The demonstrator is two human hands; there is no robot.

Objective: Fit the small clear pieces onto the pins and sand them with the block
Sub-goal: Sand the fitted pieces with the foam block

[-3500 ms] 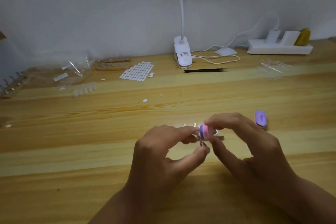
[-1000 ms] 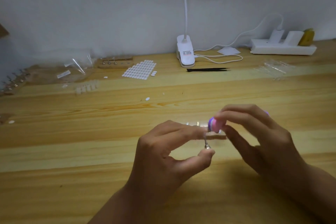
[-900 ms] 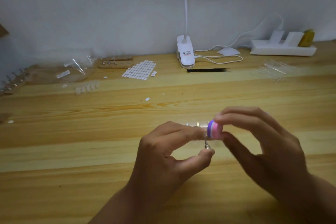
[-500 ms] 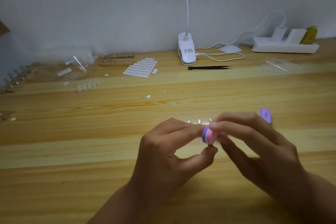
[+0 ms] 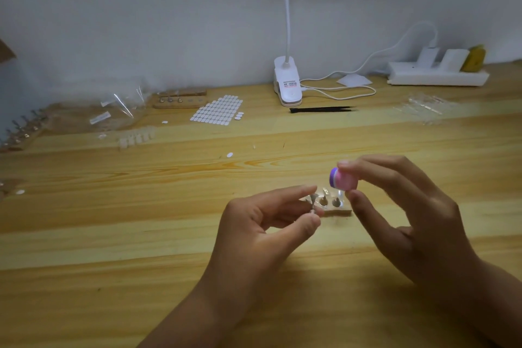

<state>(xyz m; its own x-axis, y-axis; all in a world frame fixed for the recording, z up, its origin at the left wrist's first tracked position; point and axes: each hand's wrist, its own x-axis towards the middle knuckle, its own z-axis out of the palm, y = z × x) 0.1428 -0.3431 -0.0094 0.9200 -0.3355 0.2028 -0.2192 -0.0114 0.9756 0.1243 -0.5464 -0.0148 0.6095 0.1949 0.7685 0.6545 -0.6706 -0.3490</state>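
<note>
**Sanding under way, more pins waiting**

The left hand (image 5: 268, 226) pinches one pin (image 5: 313, 203) between thumb and forefinger. The right hand (image 5: 409, 215) has its grip closed on the pink block (image 5: 343, 179), near the pin but off it. The wooden holder (image 5: 337, 209) on the counter (image 5: 113, 206) carries two more pins, likely awaiting sanding. A far holder (image 5: 180, 103) carries several, and clear pieces (image 5: 137, 137) lie loose near a plastic bag (image 5: 118, 113).

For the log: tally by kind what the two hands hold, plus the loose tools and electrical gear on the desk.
sanding block: 1, gripped by the right hand
pin: 1, pinched by the left hand
black tweezers: 1
clip lamp: 1
power strip: 1
Total: 5
</note>
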